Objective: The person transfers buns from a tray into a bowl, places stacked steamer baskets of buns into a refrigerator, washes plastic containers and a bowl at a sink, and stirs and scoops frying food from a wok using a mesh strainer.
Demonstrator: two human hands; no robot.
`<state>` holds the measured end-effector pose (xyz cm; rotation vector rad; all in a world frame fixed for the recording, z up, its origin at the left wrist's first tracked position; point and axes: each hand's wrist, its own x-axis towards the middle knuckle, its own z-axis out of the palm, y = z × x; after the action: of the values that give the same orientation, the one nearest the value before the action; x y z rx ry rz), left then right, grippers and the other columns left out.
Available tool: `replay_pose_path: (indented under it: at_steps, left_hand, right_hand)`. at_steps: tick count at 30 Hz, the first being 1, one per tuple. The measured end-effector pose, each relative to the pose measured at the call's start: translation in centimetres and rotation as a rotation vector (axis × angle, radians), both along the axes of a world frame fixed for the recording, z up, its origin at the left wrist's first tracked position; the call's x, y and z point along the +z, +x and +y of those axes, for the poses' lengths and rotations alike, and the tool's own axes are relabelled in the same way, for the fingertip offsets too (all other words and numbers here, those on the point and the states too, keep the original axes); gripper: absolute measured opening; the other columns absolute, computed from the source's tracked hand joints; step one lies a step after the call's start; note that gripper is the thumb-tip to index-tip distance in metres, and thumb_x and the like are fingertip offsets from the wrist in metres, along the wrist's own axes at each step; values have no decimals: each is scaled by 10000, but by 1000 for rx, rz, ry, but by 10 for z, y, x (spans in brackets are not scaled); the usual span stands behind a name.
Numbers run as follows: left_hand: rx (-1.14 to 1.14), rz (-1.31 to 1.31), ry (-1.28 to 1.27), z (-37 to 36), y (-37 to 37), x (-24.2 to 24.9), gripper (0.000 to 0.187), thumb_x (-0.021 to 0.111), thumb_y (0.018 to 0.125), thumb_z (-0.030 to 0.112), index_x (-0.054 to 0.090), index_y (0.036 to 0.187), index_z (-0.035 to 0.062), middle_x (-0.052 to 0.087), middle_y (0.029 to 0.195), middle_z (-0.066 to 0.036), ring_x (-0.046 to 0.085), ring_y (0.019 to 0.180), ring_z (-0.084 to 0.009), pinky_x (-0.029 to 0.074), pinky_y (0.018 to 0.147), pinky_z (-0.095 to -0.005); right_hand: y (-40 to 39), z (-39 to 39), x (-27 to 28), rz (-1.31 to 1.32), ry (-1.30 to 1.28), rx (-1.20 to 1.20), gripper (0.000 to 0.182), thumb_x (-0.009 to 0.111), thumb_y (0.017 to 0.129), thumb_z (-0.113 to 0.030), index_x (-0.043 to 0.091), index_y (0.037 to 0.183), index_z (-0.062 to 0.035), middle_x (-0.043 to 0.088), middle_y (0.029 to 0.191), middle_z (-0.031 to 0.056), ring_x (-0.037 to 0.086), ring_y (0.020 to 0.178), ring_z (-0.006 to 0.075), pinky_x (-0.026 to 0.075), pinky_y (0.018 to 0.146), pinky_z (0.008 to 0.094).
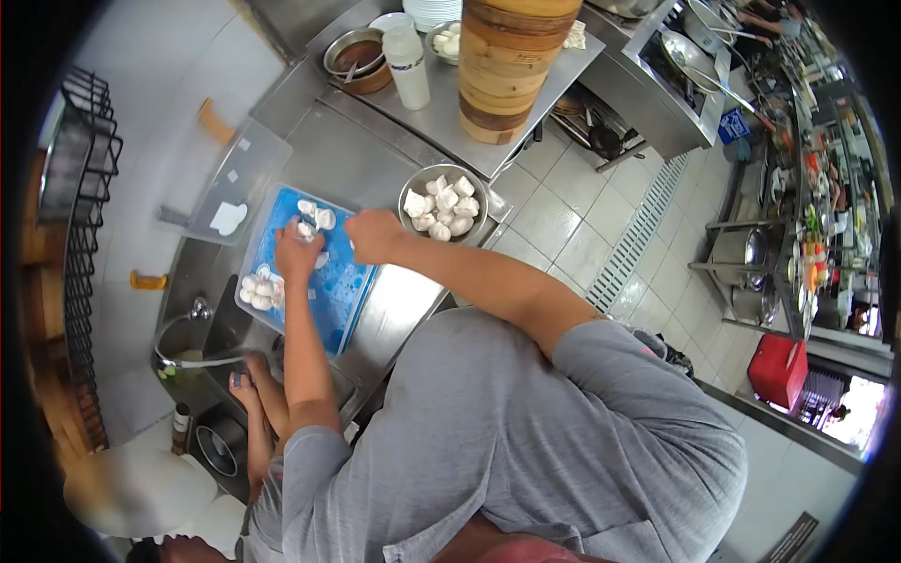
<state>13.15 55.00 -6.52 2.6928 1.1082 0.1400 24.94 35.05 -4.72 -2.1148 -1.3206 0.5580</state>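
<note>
Over the steel counter: a person in a grey shirt works white dough pieces on a blue cutting board (338, 291) beside a sink.
Left hand (298, 251): resting on the board, fingers curled down onto a small dough piece (305, 228); how tightly they pinch it cannot be told.
Right hand (373, 235): fingers closed into a loose fist at the board's far edge, just beside a metal bowl (413, 178) of finished pieces.
Dough: loose pieces at the board's top, a cluster (260, 291) at its near-left corner.
Step in hand: apparently shaping one piece.
Next move: likely a lift into the bowl, calling for a gentle hold.
Nearby: another person's hands (246, 383) at the sink; a bamboo steamer stack (507, 66) behind.
</note>
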Motion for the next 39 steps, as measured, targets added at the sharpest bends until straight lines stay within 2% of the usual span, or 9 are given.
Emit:
replay_pose_path:
  at_steps: [6, 11, 16, 21, 24, 28, 32, 35, 39]
  left_hand:
    - [26, -158, -133, 3, -3, -6, 553, 829, 666, 359, 721, 1135, 88, 593, 1163, -170, 642, 1012, -343, 519, 873, -415]
    - [144, -382, -409, 27, -21, -36, 536, 855, 690, 284, 710, 1118, -4, 640, 1084, -127, 656, 951, -249, 522, 832, -361]
    - [159, -711, -971, -19, -9, 8, 354, 811, 786, 115, 713, 1103, -7, 673, 1015, -78, 658, 887, -133, 547, 726, -276]
    - [-399, -434, -488, -118, 65, 38, 395, 829, 745, 236, 735, 1085, 55, 641, 928, -117, 642, 892, -250, 516, 782, -362]
    - [-460, -378, -437, -174, 86, 16, 501, 835, 707, 345, 716, 1108, 68, 630, 991, -167, 628, 943, -332, 505, 848, -407]
    - [-507, -403, -380, -192, 76, 12, 589, 817, 730, 401, 667, 1215, 102, 650, 1096, -186, 632, 1060, -356, 511, 902, -422]
    - [-235, -291, -255, -117, 32, 47, 633, 803, 750, 415, 631, 1264, 88, 648, 1210, -183, 618, 1143, -358, 507, 941, -432]
    - [87, -29, -13, -32, -39, 75, 716, 815, 732, 447, 613, 1312, 78, 623, 1281, -196, 604, 1177, -370, 496, 976, -446]
    - [394, 237, 55, 37, -112, 65, 725, 848, 637, 447, 635, 1212, 61, 599, 1240, -223, 637, 1077, -413, 518, 930, -484]
  right_hand:
    - [39, -70, 2, 248, 306, -358, 307, 779, 628, -239, 712, 894, -101, 714, 878, 164, 693, 901, 363, 556, 812, 432]
    - [63, -129, -12, -123, 246, -429, 399, 773, 674, -193, 703, 1055, -99, 691, 1089, 153, 670, 1007, 356, 545, 864, 432]
    - [52, -146, 0, 78, 326, -416, 489, 815, 702, -185, 668, 1146, -44, 672, 1143, 164, 685, 929, 333, 559, 829, 411]
    - [43, -136, -4, 376, 332, -408, 627, 835, 713, -159, 589, 1271, -13, 678, 1137, 165, 703, 827, 270, 572, 741, 373]
    - [39, -136, -22, 334, 416, -421, 636, 776, 730, -112, 537, 1308, 4, 654, 1161, 196, 701, 874, 289, 574, 755, 391]
    - [33, -156, -31, -63, 217, -447, 595, 707, 716, -38, 549, 1288, -2, 604, 1228, 226, 614, 1066, 393, 511, 914, 460]
    - [25, -161, -16, -208, 152, -435, 562, 675, 708, -9, 567, 1259, -17, 577, 1268, 220, 533, 1178, 433, 447, 1004, 491]
    - [19, -136, 9, -250, 366, -310, 566, 681, 706, -14, 566, 1260, -27, 587, 1255, 203, 556, 1152, 410, 459, 992, 474]
    - [2, -54, 18, -171, 351, 87, 587, 616, 729, 51, 566, 1307, -38, 585, 1329, 205, 562, 1198, 405, 461, 1034, 461]
